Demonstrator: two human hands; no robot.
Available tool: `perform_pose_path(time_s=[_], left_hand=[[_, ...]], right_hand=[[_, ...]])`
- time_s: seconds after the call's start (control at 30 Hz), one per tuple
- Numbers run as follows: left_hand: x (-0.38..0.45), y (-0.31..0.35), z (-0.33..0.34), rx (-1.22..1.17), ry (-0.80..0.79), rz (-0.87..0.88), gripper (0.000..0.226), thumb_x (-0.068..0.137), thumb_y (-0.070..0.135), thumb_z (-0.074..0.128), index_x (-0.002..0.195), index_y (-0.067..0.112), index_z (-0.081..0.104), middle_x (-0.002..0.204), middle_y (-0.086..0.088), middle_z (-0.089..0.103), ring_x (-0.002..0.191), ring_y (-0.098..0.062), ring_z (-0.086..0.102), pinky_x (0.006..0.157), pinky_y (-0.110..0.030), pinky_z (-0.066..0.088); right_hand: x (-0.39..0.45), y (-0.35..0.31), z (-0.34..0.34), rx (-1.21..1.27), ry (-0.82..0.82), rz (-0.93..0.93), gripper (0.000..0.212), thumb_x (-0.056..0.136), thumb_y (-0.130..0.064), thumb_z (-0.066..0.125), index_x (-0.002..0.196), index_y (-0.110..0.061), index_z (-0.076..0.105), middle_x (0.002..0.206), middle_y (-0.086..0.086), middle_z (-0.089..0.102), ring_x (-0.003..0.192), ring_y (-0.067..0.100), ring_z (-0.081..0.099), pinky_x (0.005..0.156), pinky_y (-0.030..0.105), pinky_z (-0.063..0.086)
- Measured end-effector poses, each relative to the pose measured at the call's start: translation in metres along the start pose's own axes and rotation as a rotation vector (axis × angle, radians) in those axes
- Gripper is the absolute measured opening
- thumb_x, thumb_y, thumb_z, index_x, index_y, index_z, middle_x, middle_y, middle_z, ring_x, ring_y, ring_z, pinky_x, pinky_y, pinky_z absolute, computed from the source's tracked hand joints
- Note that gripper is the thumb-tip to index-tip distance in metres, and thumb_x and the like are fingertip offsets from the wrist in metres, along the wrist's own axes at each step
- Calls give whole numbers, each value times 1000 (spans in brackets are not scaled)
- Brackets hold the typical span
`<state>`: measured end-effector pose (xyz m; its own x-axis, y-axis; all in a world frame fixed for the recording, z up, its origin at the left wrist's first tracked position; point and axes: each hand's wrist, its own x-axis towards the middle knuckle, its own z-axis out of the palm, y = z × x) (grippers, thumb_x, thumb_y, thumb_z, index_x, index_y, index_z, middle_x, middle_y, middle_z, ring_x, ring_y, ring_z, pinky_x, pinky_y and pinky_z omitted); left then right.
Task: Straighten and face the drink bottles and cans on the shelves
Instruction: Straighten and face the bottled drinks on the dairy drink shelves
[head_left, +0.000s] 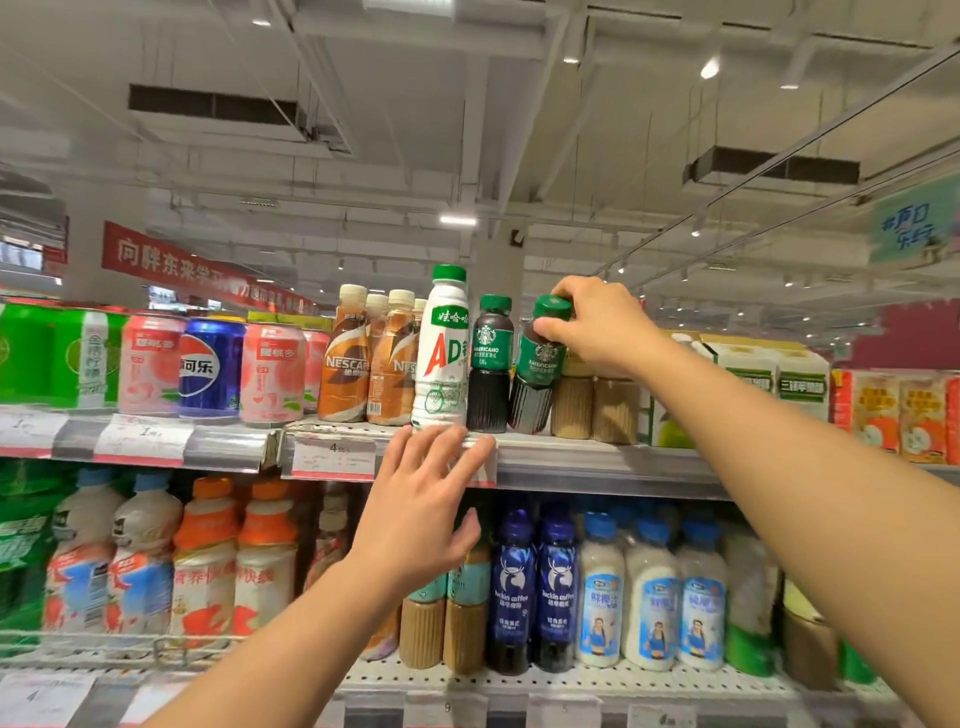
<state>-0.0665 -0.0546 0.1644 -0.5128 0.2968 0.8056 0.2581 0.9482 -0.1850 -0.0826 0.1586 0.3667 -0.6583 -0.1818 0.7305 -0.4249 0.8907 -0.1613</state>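
Note:
On the top shelf (597, 457) my right hand (597, 322) grips the green cap of a dark Starbucks Americano bottle (537, 364), which leans to the right. A second Americano bottle (488, 364) stands upright just left of it. A tall white AD bottle (441, 353) with a green cap stands at the shelf's front edge. My left hand (421, 509) is raised with fingers spread, its fingertips at the shelf edge right below the AD bottle, holding nothing. Brown Nescafe bottles (363, 364) stand left of the AD bottle.
Cans (213, 369) in green, pink and blue line the top shelf at left; cartons (800, 384) fill its right. The lower shelf (571, 680) holds orange-capped bottles (208, 561), dark blue coffee bottles (535, 587) and white milk bottles (649, 597). Price tags run along the edges.

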Motion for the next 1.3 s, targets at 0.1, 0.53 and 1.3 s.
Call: perform_pose_path(time_s=[0.1,0.53,1.3], left_hand=[[0,1,5,-5,14,-6,74,86,54,52,154,33,33,151,-2,42,143,-30,32,123,-53,18],[0,-4,14,-4,10,17,76,86,56,52,155,33,33,153,-3,40,145,-31,31,121,-55,20],[-1,2,17,10,-8,-8,78,83,55,54,155,31,34,153,-3,39,146,-32,30,122,-56,18]], right_hand=[[9,-2,1,-9,-15,-28,40,91,-46,68,122,-23,60,118,4,68,104,25,61,92,47,54],[51,0,3,-321,-114,-138,44,95,-63,53,124,-32,61,116,4,65,118,28,50,92,48,46],[80,-1,0,-123,-267,-235,56,92,-61,61,128,-18,64,124,0,67,112,20,62,96,39,52]])
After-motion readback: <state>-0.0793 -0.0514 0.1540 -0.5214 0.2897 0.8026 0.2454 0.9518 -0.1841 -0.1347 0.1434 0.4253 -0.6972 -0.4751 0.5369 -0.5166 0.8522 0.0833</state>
